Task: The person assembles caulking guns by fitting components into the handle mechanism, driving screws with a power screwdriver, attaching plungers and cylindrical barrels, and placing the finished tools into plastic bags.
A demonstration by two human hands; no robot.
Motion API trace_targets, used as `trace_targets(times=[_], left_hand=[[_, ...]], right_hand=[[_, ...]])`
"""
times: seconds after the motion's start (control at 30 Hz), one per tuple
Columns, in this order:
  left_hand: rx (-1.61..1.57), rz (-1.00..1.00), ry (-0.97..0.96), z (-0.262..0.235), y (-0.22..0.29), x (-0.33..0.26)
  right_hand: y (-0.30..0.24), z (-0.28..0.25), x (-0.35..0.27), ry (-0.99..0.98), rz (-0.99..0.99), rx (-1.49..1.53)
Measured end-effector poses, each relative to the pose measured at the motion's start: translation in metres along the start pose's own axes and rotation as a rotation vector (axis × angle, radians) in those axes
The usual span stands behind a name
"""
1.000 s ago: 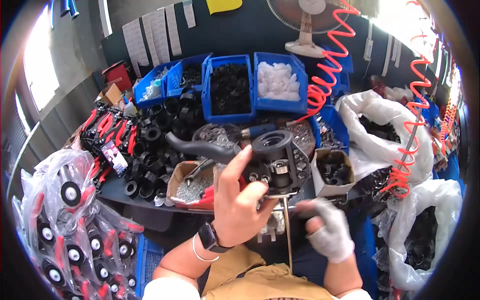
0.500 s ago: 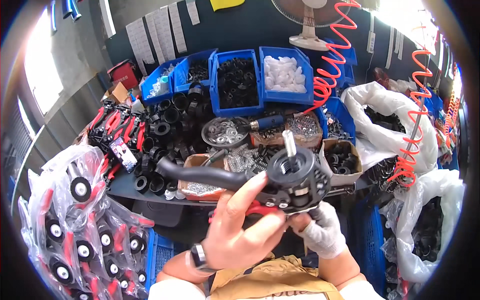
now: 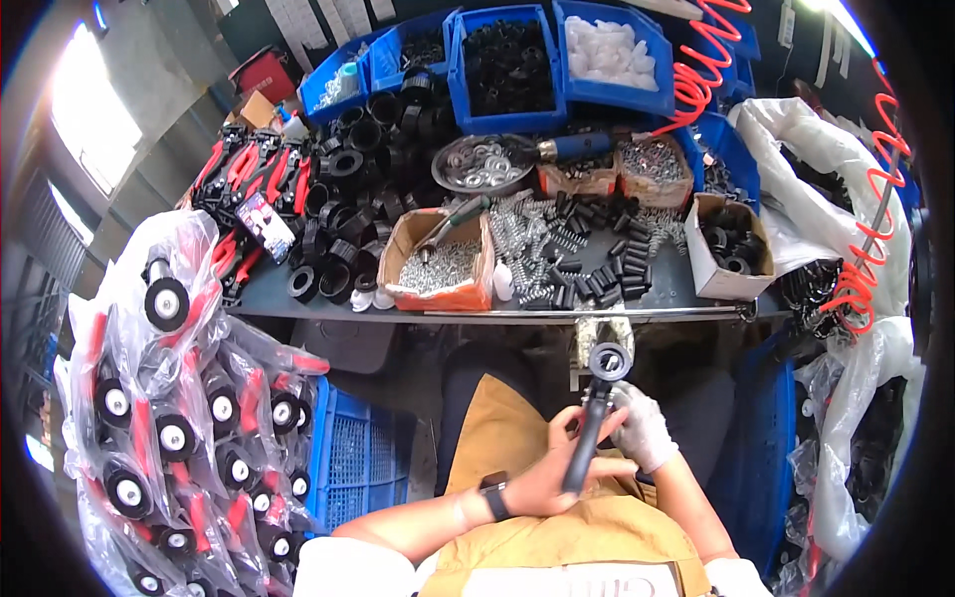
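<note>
A hand tool (image 3: 591,432) with a long black handle and a round, ring-shaped black head is held low in front of my apron. A bright metal piece shows in the middle of the ring. My left hand (image 3: 559,470), bare with a dark watch at the wrist, wraps the handle from the left, its fingers passing under it. My right hand (image 3: 645,430), in a whitish glove, is closed at the tool's side just below the head; its fingertips are partly hidden. Right behind the head, below the bench edge, is a pale metal fixture (image 3: 595,336).
On the bench (image 3: 665,267) lie springs (image 3: 519,237), black sleeves (image 3: 629,264), a carton of small metal parts (image 3: 438,267) and a bowl of washers (image 3: 484,164). Blue bins (image 3: 502,123) stand behind. Bagged red-handled tools (image 3: 174,438) hang over a blue crate (image 3: 363,448) at left.
Both hands have brought the tool down and closer to my body. Its handle has swung from pointing left to pointing toward me. The view has tipped downward.
</note>
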State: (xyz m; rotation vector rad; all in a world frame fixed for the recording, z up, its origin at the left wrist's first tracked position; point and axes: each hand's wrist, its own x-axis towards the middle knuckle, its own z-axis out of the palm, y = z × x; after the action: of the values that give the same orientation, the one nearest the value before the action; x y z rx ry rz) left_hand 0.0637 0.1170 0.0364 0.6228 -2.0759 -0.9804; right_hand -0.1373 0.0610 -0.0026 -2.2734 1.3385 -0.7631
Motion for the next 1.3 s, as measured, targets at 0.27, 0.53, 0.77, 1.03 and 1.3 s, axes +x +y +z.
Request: trace_targets(times=[0.27,0.53,0.77,1.03,1.3], left_hand=[[0.303,-0.034,0.265,0.047,-0.055,0.027],[0.116,0.068,-0.219,-0.014,-0.065,0.012],[-0.154,-0.270,0.290,-0.293,-0.040,0.137],[1.090,-0.615,0.813,-0.499,-0.232,0.173],[0.981,-0.772,0.887,-0.468,-0.231,0.202]], right_hand=[[-0.002,-0.063,0.098,0.416,-0.051,0.004],[0.012,-0.020,0.259,-0.073,-0.060,-0.631],[0.004,-0.045,0.252,-0.195,0.009,-0.719],[-0.040,-0.085,0.159,0.211,-0.096,0.318],[-0.016,-0.054,0.101,0.328,-0.408,-0.149]])
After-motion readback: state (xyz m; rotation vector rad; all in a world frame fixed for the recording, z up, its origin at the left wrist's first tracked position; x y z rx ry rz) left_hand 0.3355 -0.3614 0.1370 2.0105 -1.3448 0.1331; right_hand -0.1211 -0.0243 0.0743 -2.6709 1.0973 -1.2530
